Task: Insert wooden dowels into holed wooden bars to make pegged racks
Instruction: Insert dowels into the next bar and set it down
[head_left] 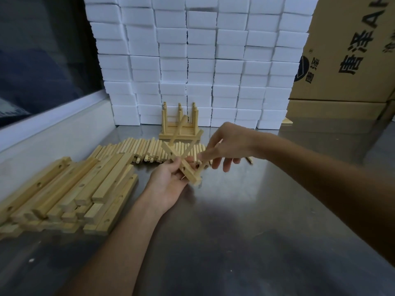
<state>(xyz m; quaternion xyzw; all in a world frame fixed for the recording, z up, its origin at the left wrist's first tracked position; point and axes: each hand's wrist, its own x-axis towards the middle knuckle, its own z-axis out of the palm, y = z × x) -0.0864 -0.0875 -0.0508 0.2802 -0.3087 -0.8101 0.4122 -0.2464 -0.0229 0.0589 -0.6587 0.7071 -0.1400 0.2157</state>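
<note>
My left hand (168, 184) grips a holed wooden bar (181, 165) held above the steel table, tilted from upper left to lower right. Two dowels (178, 129) stick out of the bar and point up and away. My right hand (226, 146) pinches a third dowel (203, 165) at the bar's lower end. Loose dowels (147, 150) lie in a row just behind the hands. A pile of holed bars (70, 189) lies at the left. Finished pegged racks (179, 124) stand stacked at the back.
A wall of stacked white boxes (198, 60) closes off the back of the steel table (245, 221). Brown cardboard cartons (350, 60) stand at the back right. A white ledge under a dark window (53, 129) runs along the left.
</note>
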